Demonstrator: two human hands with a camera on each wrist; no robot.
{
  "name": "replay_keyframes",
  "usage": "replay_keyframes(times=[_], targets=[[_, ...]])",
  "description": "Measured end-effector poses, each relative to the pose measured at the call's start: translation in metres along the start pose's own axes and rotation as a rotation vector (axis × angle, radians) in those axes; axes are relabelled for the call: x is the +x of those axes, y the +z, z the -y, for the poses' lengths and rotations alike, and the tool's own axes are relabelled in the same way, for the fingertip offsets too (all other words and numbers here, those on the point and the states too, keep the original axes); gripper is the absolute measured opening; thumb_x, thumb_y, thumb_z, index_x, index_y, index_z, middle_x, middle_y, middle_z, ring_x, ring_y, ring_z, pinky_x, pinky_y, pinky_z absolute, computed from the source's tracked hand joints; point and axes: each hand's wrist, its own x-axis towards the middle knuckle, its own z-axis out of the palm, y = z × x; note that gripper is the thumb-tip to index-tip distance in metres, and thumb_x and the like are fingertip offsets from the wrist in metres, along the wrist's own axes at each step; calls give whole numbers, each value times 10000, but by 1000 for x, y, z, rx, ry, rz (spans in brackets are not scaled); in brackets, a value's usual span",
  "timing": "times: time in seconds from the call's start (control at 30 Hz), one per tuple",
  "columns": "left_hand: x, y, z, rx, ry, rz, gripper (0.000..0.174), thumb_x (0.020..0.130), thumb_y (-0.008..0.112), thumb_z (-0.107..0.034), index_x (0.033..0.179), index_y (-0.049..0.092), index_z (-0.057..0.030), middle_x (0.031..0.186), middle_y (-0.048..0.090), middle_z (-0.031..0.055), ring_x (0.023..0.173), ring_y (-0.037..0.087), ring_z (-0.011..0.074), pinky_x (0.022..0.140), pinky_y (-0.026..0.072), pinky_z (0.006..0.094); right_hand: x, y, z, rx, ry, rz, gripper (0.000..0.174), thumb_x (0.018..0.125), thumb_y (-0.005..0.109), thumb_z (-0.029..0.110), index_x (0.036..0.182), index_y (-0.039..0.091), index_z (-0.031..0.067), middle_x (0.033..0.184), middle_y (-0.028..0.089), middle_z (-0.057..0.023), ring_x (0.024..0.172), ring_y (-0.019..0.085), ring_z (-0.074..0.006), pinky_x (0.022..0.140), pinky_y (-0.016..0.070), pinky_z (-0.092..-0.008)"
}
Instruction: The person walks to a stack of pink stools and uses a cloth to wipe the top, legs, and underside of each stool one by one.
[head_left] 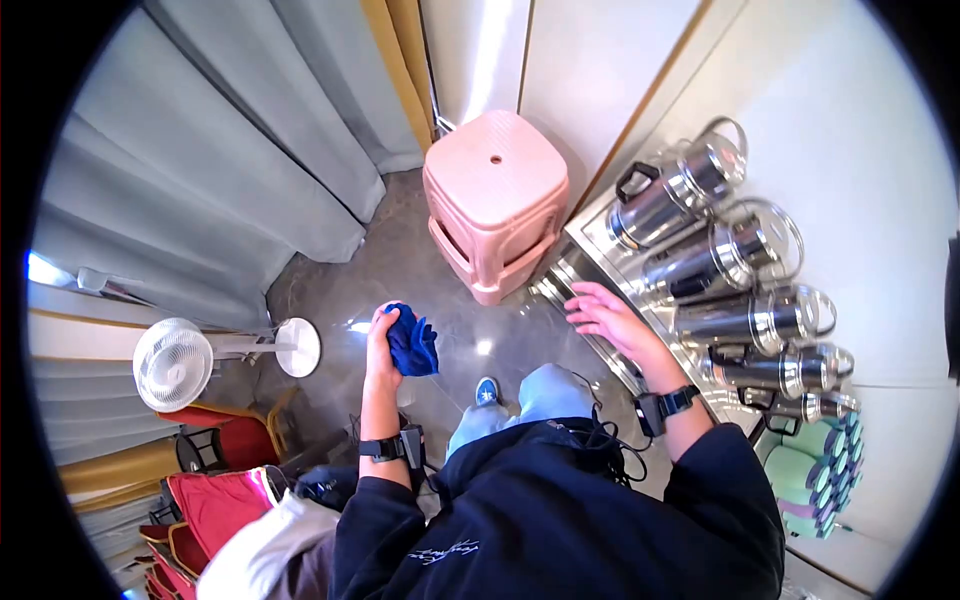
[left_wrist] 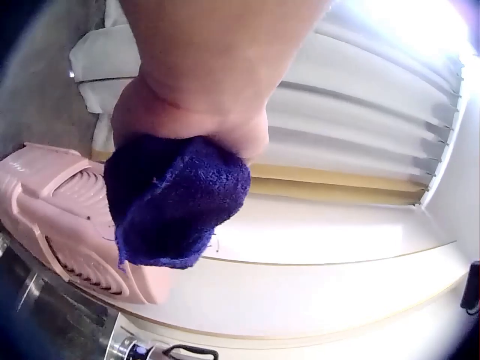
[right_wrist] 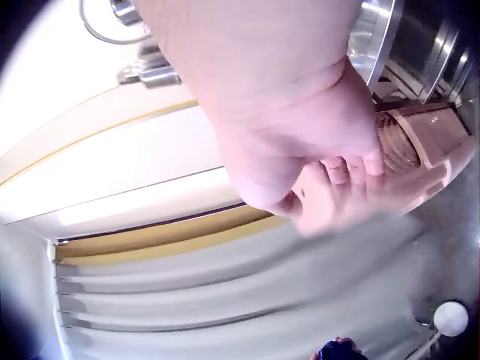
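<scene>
A crumpled blue cloth [head_left: 413,345] is gripped in my left hand [head_left: 380,343], held out in front of the body over the floor. In the left wrist view the cloth [left_wrist: 176,201] bulges out below the palm and hides most of the fingers. My right hand [head_left: 612,318] is raised in the air with fingers loosely spread and holds nothing. It is nearest to the metal rack and the row of steel thermos jugs [head_left: 715,262]. A pink plastic stool [head_left: 497,165] stands on the floor beyond both hands.
Green and purple cylindrical items [head_left: 815,475] are stacked at the right, past the jugs on their metal rack [head_left: 600,232]. A white fan [head_left: 173,364] stands on the left, near red chairs [head_left: 235,445]. Grey curtains [head_left: 220,130] hang at the back left. A white bag-like shape [head_left: 262,550] lies at lower left.
</scene>
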Motion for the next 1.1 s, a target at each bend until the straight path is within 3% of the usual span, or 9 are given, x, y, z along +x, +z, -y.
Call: replay_keyframes(times=[0.17, 0.47, 0.53, 0.57, 0.63, 0.7, 0.8, 0.97, 1.1], targets=[[139, -10, -32, 398, 84, -17, 375, 882, 610, -109, 1255, 601, -76, 1053, 620, 92, 934, 645, 226, 820, 598, 403, 140, -22, 10, 346, 100, -125, 465, 1046, 561, 255, 1460, 448, 76, 1357, 585, -146, 1163, 629, -291, 985, 523, -415], [316, 114, -120, 873, -17, 109, 414, 860, 686, -138, 1260, 652, -35, 1079, 665, 81, 935, 638, 182, 846, 542, 321, 265, -30, -11, 612, 247, -284, 635, 1007, 591, 538, 1443, 472, 92, 1427, 531, -110, 1315, 501, -280, 1066, 411, -521], [373, 123, -132, 1107, 66, 181, 424, 857, 695, -188, 1240, 674, -7, 1046, 703, 94, 915, 645, 166, 839, 531, 325, 271, -19, -24, 576, 78, -289, 460, 1029, 603, 450, 1322, 566, 97, 1158, 646, -41, 993, 632, -154, 740, 548, -360], [389, 141, -136, 1123, 100, 247, 288, 885, 648, -196, 1106, 699, -19, 959, 699, 77, 854, 644, 159, 760, 532, 323, 282, -15, -31, 483, -83, -305, 320, 1068, 565, 366, 1273, 610, 125, 1014, 685, -13, 882, 678, -132, 751, 577, -311], [478, 131, -141, 1208, -262, 524, 123, 933, 548, -181, 886, 625, -98, 823, 648, 45, 726, 627, 156, 610, 504, 333, 296, 2, -40, 525, -96, -552, 342, 1055, 582, 358, 1267, 616, 91, 1002, 689, -39, 917, 686, -144, 716, 586, -320], [519, 167, -143, 1180, -466, 766, 286, 831, 597, -194, 1063, 679, -48, 941, 713, 99, 795, 683, 217, 717, 567, 364, 314, 9, -47, 583, -40, -782, 510, 1006, 622, 492, 1309, 602, 81, 1086, 677, -68, 989, 674, -162, 766, 585, -344], [561, 174, -130, 983, -811, 702, 515, 806, 613, -211, 1277, 643, -2, 1172, 710, 124, 1061, 687, 283, 923, 556, 390, 312, 37, -2, 851, -93, -950, 760, 973, 555, 663, 1405, 539, 38, 1314, 597, -120, 1135, 632, -219, 905, 547, -384], [570, 188, -130, 1026, -904, 744, 320, 880, 586, -225, 1134, 651, -42, 986, 699, 84, 899, 692, 240, 831, 570, 375, 361, 39, -45, 792, 97, -1306, 787, 1003, 522, 620, 1455, 485, -23, 1469, 514, -176, 1258, 576, -273, 1011, 509, -391], [606, 161, -116, 965, -1000, 851, 265, 898, 571, -195, 1116, 630, -55, 956, 673, 69, 857, 673, 237, 809, 565, 388, 386, 28, -86, 871, -92, -1339, 665, 991, 560, 475, 1408, 530, -42, 1326, 624, -193, 1192, 629, -285, 1015, 517, -401]])
